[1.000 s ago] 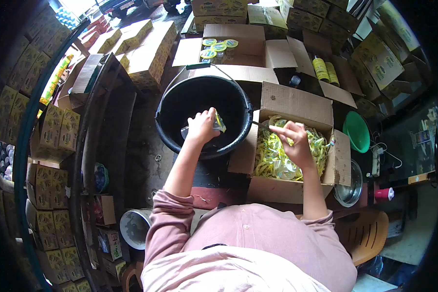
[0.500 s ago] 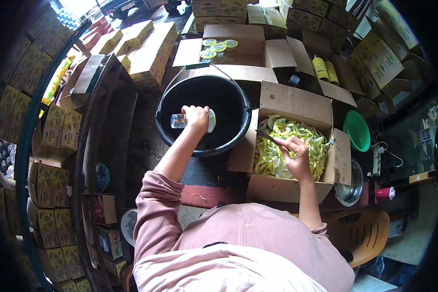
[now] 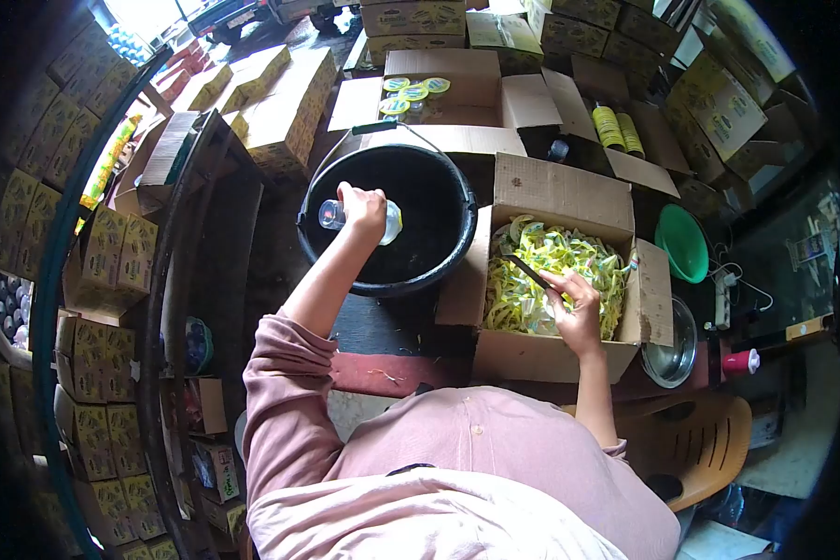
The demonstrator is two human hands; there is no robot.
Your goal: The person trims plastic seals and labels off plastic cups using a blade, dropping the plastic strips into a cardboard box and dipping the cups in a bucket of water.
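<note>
My left hand (image 3: 364, 213) is closed around a clear plastic cup (image 3: 330, 215), tipped on its side over the black bucket (image 3: 310, 263). The cup's pale yellow-green end shows on the right of my fingers. My right hand (image 3: 577, 303) grips a dark, thin-bladed knife (image 3: 529, 272) that points up and left. It is above an open cardboard box (image 3: 555, 350) filled with yellow and clear plastic scraps (image 3: 569, 247). My fingers hide the knife's handle and the middle of the cup.
Behind the bucket, an open carton (image 3: 448, 63) holds several yellow-lidded cups (image 3: 411, 91). Two yellow cylinders (image 3: 618, 131) lie in another carton. A green basin (image 3: 683, 243) and a clear bowl (image 3: 672, 350) are at the right. Stacked cartons (image 3: 107, 252) line the left.
My left hand has moved slightly left and up with the cup, whose tilt has changed. My right hand has shifted a little right and down with the knife, away from the scraps.
</note>
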